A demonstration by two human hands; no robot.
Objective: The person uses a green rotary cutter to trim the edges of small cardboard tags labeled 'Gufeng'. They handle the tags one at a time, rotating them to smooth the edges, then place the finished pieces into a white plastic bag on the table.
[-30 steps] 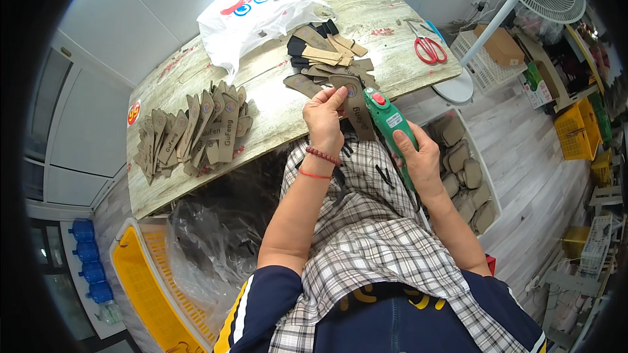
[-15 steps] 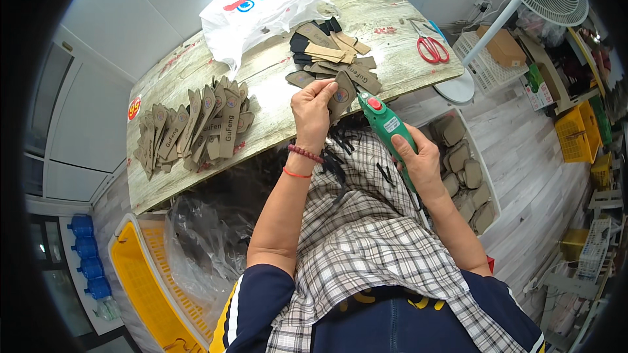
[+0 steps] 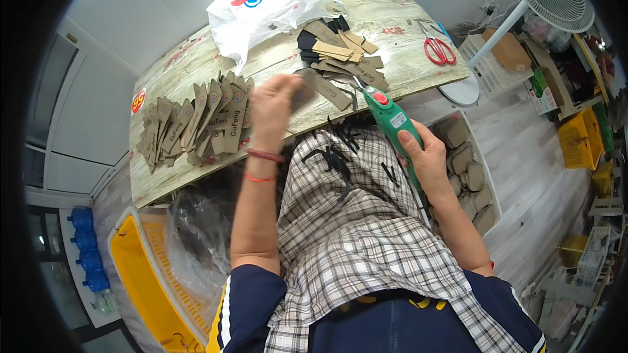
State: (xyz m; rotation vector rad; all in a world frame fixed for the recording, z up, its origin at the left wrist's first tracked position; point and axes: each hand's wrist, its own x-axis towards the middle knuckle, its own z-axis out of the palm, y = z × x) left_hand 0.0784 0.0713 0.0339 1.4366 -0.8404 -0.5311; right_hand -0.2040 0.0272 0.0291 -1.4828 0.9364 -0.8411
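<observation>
While the right hand is wrapped round a green hand tool just off the near edge of the surface, the left hand, blurred, pinches a tan strip, blurred too, above the front part of that surface. From here I see the tool's thin tip beside a loose heap of tan and black-ended strips near the surface's middle; whether it touches them I can't tell. Toward the surface's left end, a row of strips lies closely overlapped. A white plastic bag sits at the surface's far side, and red scissors lie by its right end. Below its near edge, black scraps rest on the person's checked apron.
</observation>
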